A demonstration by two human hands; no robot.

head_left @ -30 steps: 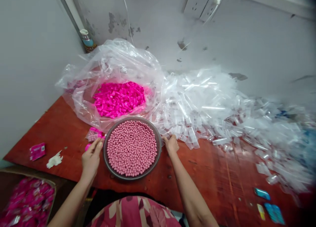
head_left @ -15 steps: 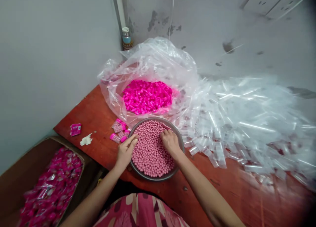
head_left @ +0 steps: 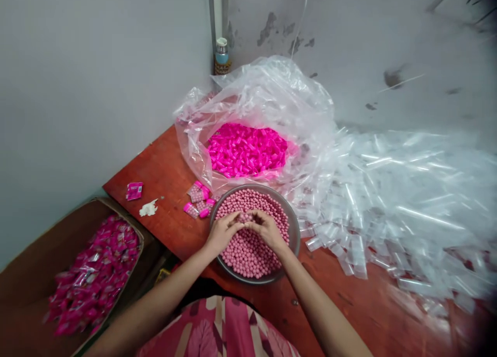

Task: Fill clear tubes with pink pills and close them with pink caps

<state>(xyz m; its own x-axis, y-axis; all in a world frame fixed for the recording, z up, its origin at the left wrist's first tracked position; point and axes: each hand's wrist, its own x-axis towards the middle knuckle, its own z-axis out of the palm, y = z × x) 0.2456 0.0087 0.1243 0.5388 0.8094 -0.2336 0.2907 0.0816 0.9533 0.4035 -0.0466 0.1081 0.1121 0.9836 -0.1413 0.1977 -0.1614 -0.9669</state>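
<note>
A round dark grey bowl [head_left: 295, 233] full of pink beads [head_left: 252, 261] is on the table in front of me. Over its middle, my left hand [head_left: 225, 233] and my right hand [head_left: 267, 230] meet with bent fingers, fingertips close together. A few pink beads show between the fingertips. Whether a clear container surrounds them is too small to make out. Left of the bowl lie several small clear containers [head_left: 199, 192] with bright pink caps and beads inside. Behind the bowl, an open clear plastic bag [head_left: 272, 90] holds a heap of bright pink caps [head_left: 246, 150].
Many clear plastic tubes [head_left: 357, 248] are piled on the right of the red table [head_left: 163, 165]. At lower left, a cardboard box [head_left: 50, 243] contains pink packets [head_left: 93, 274]. A pink packet [head_left: 134, 191] and a white scrap [head_left: 148, 208] lie near the left edge. A bottle [head_left: 222, 57] stands in the corner.
My left hand has left the bowl's left rim and moved in over the beads. My right hand has come out of the beads and moved left to meet it. The view has shifted left.
</note>
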